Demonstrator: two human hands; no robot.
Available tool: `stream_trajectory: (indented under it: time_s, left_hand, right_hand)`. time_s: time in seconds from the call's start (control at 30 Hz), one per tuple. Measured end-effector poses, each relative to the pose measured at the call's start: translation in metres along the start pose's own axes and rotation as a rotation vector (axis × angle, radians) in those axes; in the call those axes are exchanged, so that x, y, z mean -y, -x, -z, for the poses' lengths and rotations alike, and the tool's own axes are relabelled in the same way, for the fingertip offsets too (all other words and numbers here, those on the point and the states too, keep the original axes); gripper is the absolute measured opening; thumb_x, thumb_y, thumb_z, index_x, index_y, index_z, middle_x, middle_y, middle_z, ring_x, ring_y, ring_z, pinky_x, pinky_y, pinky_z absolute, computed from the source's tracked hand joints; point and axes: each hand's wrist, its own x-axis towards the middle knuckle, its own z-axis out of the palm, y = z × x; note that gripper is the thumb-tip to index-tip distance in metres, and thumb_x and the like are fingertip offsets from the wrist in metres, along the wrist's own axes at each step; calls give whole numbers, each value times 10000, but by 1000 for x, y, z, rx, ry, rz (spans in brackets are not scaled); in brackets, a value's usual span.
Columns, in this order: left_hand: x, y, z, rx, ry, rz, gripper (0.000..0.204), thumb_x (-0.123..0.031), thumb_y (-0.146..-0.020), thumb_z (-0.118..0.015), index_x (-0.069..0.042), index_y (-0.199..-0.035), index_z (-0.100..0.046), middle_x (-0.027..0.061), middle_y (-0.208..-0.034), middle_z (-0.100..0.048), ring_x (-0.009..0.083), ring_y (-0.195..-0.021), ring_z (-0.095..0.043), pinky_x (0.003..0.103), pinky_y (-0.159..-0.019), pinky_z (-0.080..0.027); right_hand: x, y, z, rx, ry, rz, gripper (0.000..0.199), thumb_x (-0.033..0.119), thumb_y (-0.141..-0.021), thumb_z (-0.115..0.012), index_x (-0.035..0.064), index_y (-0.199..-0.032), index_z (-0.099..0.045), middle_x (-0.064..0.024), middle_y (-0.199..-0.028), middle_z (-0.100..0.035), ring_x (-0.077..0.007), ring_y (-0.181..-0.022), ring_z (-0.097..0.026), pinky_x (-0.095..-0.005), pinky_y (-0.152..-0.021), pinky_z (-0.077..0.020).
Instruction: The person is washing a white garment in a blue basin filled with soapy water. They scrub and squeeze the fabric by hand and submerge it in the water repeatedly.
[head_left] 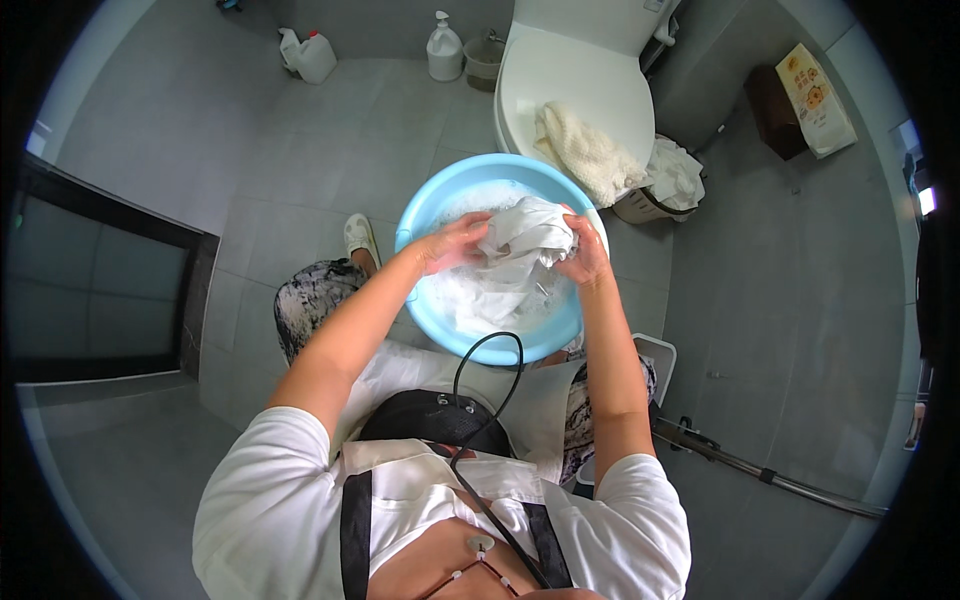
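Observation:
A light blue basin (pixel 418 203) filled with foamy, soapy water stands in front of me. My left hand (pixel 455 245) grips the left side of a wet white cloth (pixel 528 232), fingers bent against it. On the cloth's right side my right hand (pixel 588 252) holds a bunched fold, thumb on top. The upper part of the cloth is raised above the suds (pixel 460 290), and its lower part trails into them. Whether it is a garment I cannot tell. Some of my fingertips are hidden behind the folds.
Beyond the basin is a white toilet (pixel 560 75), a cream towel (pixel 590 155) draped on its edge. A filled waste bin (pixel 655 200) stands beside it. A pump bottle (pixel 445 50), a small bucket (pixel 484 65) and a white jug (pixel 312 58) line the far wall. A metal pole (pixel 740 463) lies right.

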Motion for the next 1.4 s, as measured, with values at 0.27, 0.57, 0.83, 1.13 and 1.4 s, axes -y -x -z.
stream_trajectory:
  time_s: [0.27, 0.57, 0.83, 1.13, 1.4]
  left_hand:
    - [-5, -5, -6, 131, -278, 38, 750, -455, -755, -567, -96, -1319, -229, 38, -1281, -340, 178, -1142, -331, 348, -949, -262]
    - [-3, -7, -27, 81, -449, -245, 843, -284, -675, -672, -70, -1327, -183, 73, -1339, -246, 211, -1236, -212, 331, -1006, -168]
    - [-17, -11, -10, 43, -493, -134, 496, -155, -699, -608, -40, -1146, -426, 73, -1114, -477, 171, -1089, -392, 287, -948, -266]
    - [4, -9, 7, 16, -176, -171, 331, -301, -770, -563, -57, -979, -483, 52, -992, -505, 146, -991, -430, 269, -894, -292]
    - [2, -5, -41, -80, -384, -222, 575, -298, -753, -591, -33, -1211, -367, 86, -1196, -423, 185, -1132, -355, 299, -958, -249]
  right_hand:
    - [-2, -4, -5, 179, -299, -12, 313, 236, -769, -438, 25, -973, -544, -123, -996, -573, -266, -938, -542, -389, -831, -434]
    - [-8, -7, -5, 165, -425, 26, 328, 244, -801, -383, -5, -940, -543, -129, -984, -575, -276, -932, -541, -405, -837, -430]
    - [1, -11, -5, 27, -402, 66, 325, 236, -785, -393, -8, -934, -547, -147, -967, -579, -293, -919, -536, -406, -862, -402]
    - [15, -6, -9, -74, -281, 156, 353, 241, -815, -354, -27, -974, -520, -158, -982, -567, -293, -918, -533, -398, -852, -405]
    - [2, -6, -19, 11, -383, 107, 284, 218, -814, -392, -2, -905, -547, -123, -923, -586, -266, -872, -550, -373, -815, -429]
